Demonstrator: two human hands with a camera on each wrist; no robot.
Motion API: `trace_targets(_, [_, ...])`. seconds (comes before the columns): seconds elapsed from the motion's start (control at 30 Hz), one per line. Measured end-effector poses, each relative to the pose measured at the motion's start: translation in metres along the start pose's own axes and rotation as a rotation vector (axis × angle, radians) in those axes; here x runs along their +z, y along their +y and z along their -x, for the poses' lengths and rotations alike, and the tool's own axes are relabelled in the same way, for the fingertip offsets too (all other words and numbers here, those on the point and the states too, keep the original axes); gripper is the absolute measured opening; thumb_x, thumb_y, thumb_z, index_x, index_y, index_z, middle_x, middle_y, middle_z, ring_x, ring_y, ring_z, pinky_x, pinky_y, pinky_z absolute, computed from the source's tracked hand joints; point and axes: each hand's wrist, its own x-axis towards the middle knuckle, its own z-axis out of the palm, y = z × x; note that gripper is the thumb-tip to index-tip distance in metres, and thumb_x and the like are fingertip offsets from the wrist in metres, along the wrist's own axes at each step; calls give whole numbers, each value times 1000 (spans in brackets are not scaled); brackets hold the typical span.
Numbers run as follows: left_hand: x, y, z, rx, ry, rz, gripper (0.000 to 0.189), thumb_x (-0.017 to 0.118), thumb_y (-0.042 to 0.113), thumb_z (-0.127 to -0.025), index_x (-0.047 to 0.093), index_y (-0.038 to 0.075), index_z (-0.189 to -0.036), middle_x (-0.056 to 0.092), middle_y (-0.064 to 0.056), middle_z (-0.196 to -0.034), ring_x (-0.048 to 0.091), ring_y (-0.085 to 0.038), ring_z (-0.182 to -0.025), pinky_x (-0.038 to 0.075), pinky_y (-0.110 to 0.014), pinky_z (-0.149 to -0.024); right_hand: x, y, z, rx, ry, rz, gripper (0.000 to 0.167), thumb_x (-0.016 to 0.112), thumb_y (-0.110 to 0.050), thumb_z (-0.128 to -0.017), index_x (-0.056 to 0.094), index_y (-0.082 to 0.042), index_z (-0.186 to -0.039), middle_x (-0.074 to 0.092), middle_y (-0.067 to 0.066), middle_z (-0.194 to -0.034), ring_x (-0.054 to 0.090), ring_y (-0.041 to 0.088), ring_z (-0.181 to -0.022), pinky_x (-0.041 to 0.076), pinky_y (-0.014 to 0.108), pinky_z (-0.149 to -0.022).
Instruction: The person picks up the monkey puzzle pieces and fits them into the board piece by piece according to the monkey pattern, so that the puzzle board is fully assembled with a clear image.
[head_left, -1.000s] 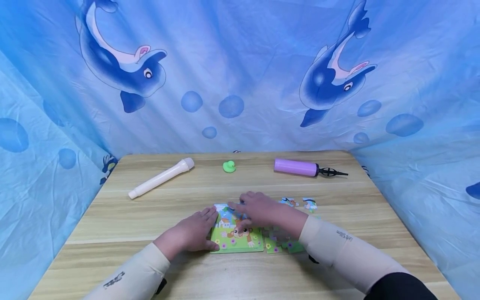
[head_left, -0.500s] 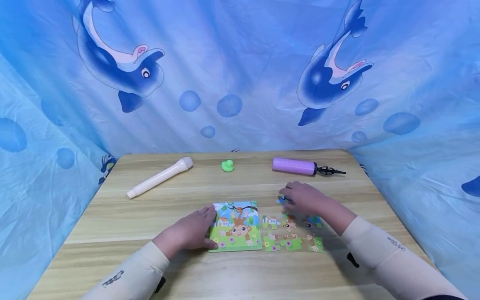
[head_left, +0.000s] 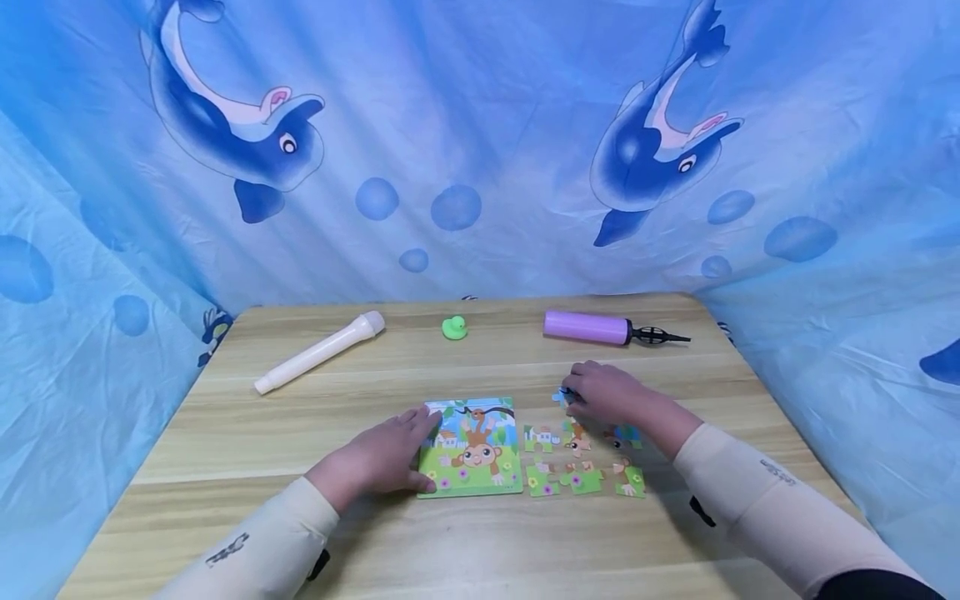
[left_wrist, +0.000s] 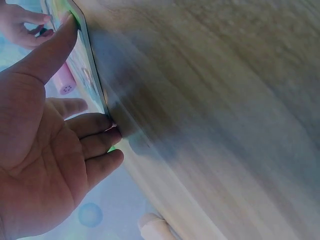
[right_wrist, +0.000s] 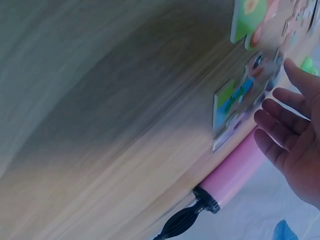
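A square puzzle board (head_left: pixel 468 477) with a monkey picture lies at the table's middle. My left hand (head_left: pixel 393 454) rests along its left edge, thumb at the near corner; in the left wrist view the fingers (left_wrist: pixel 97 142) reach to the board's side. Right of the board lie loose jigsaw pieces (head_left: pixel 587 481) in rows, parts of a matching monkey picture. My right hand (head_left: pixel 607 392) is over the back row, fingertips at a blue jigsaw piece (head_left: pixel 559 397). Loosely bent fingers of that hand show in the right wrist view; its palm hides some back pieces.
Behind, along the table's far side, are a white microphone-shaped stick (head_left: pixel 318 354), a green toy duck (head_left: pixel 454 327) and a purple hand pump (head_left: pixel 587 327) with a black nozzle. A blue dolphin-print curtain (head_left: pixel 480 125) hangs around the wooden table (head_left: pixel 465 550).
My right hand has moved from over the board rightward to the back row of pieces, staying there over the last half second. My left hand has stayed at the board's left edge.
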Motion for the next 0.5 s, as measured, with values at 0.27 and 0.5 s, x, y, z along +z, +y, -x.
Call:
trace_targets(0.27, [-1, -1, 2, 10, -8, -53, 95, 74, 58, -78, 36, 12, -152, 29, -15, -160, 31, -38, -145, 33, -51, -115, 2, -8, -10, 20, -53, -70, 29, 70, -32, -92, 67, -13, -113, 62, 0, -103, 58, 16, -93, 52, 39, -84])
trace_targets(0.5, [-2, 1, 3, 13, -8, -53, 93, 74, 57, -79, 37, 11, -152, 29, -15, -160, 31, -37, -145, 34, -50, -114, -2, -13, -14, 44, -76, -47, 24, 67, -31, -89, 65, -14, -106, 56, -2, -96, 50, 14, -83, 49, 36, -75])
